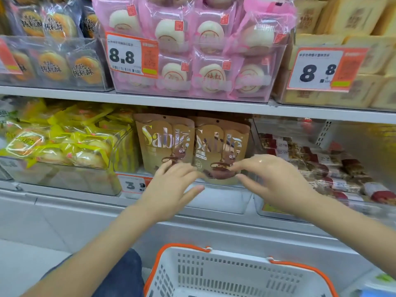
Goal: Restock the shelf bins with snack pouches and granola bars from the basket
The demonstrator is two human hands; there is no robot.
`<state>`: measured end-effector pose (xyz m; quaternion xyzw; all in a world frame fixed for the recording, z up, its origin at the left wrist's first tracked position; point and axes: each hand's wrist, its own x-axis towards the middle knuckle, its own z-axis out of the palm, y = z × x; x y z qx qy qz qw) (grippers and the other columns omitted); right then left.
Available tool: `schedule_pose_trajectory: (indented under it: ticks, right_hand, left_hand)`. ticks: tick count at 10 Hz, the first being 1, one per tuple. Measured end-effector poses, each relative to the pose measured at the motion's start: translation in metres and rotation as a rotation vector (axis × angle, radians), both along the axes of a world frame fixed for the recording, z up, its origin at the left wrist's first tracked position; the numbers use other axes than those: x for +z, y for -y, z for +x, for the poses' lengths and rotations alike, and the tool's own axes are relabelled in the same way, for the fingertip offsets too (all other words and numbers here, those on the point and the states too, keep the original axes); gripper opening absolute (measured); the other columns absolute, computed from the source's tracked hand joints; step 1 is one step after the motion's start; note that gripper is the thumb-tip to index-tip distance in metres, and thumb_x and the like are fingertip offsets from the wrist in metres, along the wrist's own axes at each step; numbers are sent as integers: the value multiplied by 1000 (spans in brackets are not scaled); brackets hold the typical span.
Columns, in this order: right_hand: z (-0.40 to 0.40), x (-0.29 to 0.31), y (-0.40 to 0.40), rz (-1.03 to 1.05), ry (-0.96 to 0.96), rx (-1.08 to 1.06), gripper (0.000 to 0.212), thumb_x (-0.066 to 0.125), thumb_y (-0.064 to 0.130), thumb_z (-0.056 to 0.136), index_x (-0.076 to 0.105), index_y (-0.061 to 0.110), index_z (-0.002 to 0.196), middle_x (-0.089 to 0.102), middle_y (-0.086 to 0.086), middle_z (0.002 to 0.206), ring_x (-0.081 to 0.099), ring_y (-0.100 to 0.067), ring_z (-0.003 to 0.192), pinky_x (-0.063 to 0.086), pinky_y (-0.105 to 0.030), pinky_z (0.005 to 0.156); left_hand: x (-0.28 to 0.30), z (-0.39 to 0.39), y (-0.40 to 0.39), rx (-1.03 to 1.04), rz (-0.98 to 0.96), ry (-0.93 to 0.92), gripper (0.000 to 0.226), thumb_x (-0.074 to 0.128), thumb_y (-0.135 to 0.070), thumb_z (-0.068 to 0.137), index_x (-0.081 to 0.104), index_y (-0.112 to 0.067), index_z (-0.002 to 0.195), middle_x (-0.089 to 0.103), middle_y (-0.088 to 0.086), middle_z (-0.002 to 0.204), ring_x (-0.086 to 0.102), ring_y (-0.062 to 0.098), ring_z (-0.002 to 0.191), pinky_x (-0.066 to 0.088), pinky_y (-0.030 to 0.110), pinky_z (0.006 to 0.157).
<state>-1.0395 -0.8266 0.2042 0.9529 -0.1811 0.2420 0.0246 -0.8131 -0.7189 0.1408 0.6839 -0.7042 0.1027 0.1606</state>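
Two brown snack pouches stand upright side by side in a clear bin (pixel 225 202) on the lower shelf: the left pouch (pixel 165 138) and the right pouch (pixel 222 142). My left hand (pixel 171 189) reaches in with straight fingers touching the bottom of the left pouch. The fingers of my right hand (pixel 272 181) are relaxed, and its fingertips touch the lower edge of the right pouch. Neither hand grips anything. Granola bars (pixel 321 163) in clear wrappers fill the bin to the right. The white basket (pixel 235 273) with an orange rim sits below, and the part of it I see holds nothing.
Yellow pastry packs (pixel 64 144) fill the bin to the left. On the upper shelf stand bins of orange cakes (pixel 53 63), pink-wrapped buns (pixel 203 58) and beige boxes (pixel 353 39). Price tags (pixel 132 54) hang on the bin fronts. A knee in dark cloth (pixel 120 275) is beside the basket.
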Motion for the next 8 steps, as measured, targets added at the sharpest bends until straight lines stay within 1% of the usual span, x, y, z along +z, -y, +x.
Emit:
schedule_pose_trajectory:
  ticks: [1,2,3,4,5,6,7,8]
  right_hand:
    - [-67,-31,14,13,91,-291,21,59,39,89,64,23,102,67,4,94,61,-22,83,51,-37,68]
    - [-113,-68,37,72,-43,-507,32,68,41,81,59,22,105,61,1,93,56,-25,78,41,-38,65]
    - [-117,-88,47,35,-16,-475,29,82,27,71,59,24,90,54,10,74,52,-24,67,29,-34,64]
    - [-108,-85,44,124,59,-462,39,83,22,70,47,32,83,41,22,67,41,-18,69,15,-31,66]
    - [-103,-85,44,123,55,-424,48,80,20,73,36,35,82,35,27,64,38,-16,72,5,-34,59]
    - [-103,-83,43,178,41,-425,45,78,21,76,35,36,80,36,26,64,40,-17,74,7,-34,60]
    - [-102,-86,44,219,44,-422,35,76,21,79,44,36,81,41,23,67,42,-18,79,11,-32,66]
    - [-105,-77,37,268,122,-362,32,71,27,84,56,37,110,53,20,102,49,-20,103,22,-32,83]
  left_hand:
    - [-21,-18,-1,12,-50,65,55,25,-58,91,57,-22,116,62,-6,105,58,18,102,37,36,93]
    - [-30,-25,14,133,-100,83,30,42,-49,88,55,-22,89,56,-6,78,57,21,77,25,32,74]
    - [-40,-32,26,188,-188,97,33,74,-35,74,45,-20,78,48,-3,72,49,23,70,21,34,70]
    - [-42,-35,30,190,-234,77,40,78,-33,72,39,-22,75,44,-5,72,37,17,73,18,31,70]
    - [-42,-37,33,184,-236,86,37,76,-32,73,41,-21,75,43,-5,72,30,16,74,14,31,69]
    - [-39,-39,32,183,-217,110,35,77,-30,73,44,-19,73,44,-5,71,30,15,74,10,28,68]
    - [-42,-39,33,182,-237,72,31,74,-29,76,44,-21,76,44,-6,73,31,14,74,12,28,70]
    - [-41,-39,23,112,-264,-10,33,73,-22,79,44,-27,95,50,-7,89,40,15,88,30,34,83]
